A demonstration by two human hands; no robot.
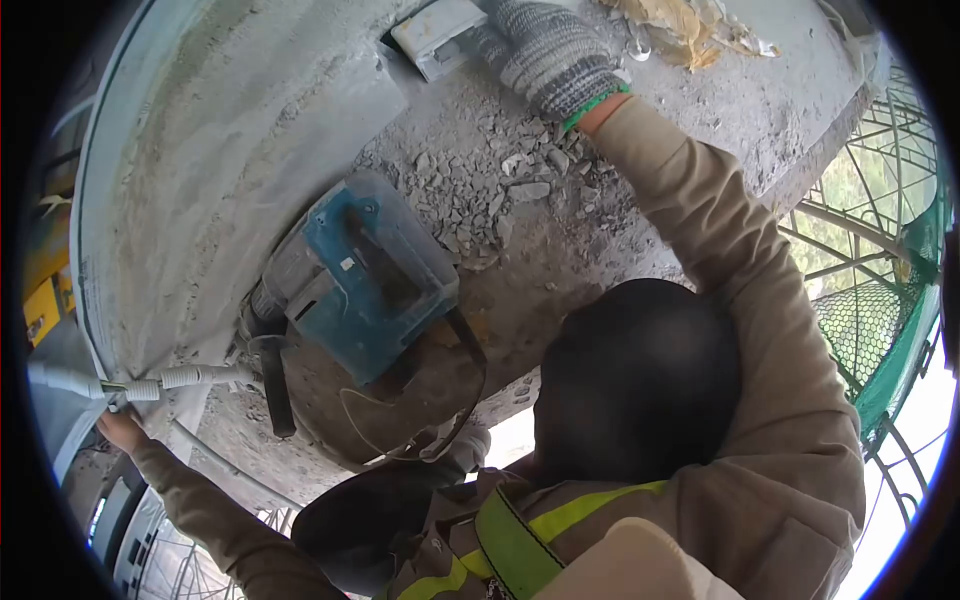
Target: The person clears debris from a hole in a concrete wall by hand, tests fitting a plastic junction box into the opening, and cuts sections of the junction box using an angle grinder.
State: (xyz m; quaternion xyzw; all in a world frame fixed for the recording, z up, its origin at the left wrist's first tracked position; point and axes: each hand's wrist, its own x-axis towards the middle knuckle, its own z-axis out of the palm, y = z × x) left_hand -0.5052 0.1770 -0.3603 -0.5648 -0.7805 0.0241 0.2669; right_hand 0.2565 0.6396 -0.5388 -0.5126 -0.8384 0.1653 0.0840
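Note:
My right hand, in a grey knit glove with a green cuff, is at the top with its fingers closed at the right side of a white rectangular box. That box sits tilted at a recess in the concrete wall. Far to the left, my left hand is close below a white corrugated conduit, beside the wall's edge. The left fingers are mostly hidden. Between the two arms lies a teal power hammer under a clear, dusty cover, with a black side handle.
Broken concrete rubble covers the floor below the white box. Crumpled brown paper lies at the top right. A dark knee fills the middle. Green netting and metal bars stand at the right. A cord trails from the hammer.

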